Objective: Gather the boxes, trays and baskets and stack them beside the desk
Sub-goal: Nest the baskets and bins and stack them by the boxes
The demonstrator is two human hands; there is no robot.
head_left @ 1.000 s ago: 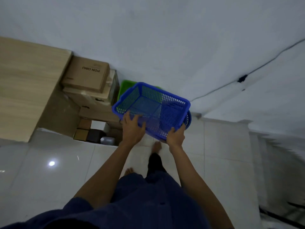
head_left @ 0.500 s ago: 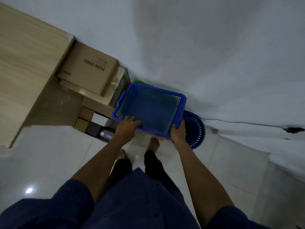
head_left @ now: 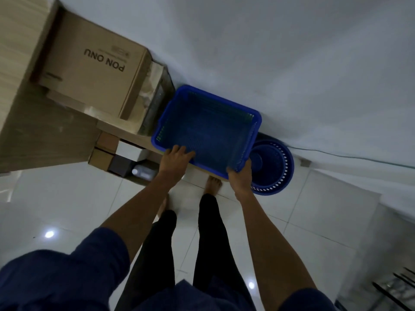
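A blue rectangular mesh basket (head_left: 208,129) is held low against the white wall, to the right of the stacked boxes. My left hand (head_left: 176,159) grips its near rim at the left, and my right hand (head_left: 240,176) grips the near right corner. A brown cardboard box printed "PON ONU" (head_left: 94,66) tops a stack of boxes beside the wooden desk (head_left: 20,41). A round blue basket (head_left: 272,167) lies on the floor to the right, partly hidden by the rectangular one. A green edge shows through the mesh.
Small boxes (head_left: 105,151) and a plastic bottle (head_left: 143,172) sit low beside the desk panel. A cable (head_left: 350,157) runs along the wall base. My bare feet stand on white glossy tiles (head_left: 67,198). Dark metal rods (head_left: 397,288) show at the lower right.
The blue rectangular basket has come down and toward the wall, levelling out beside the box stack. The green item behind it is now almost covered. Both hands kept their grip.
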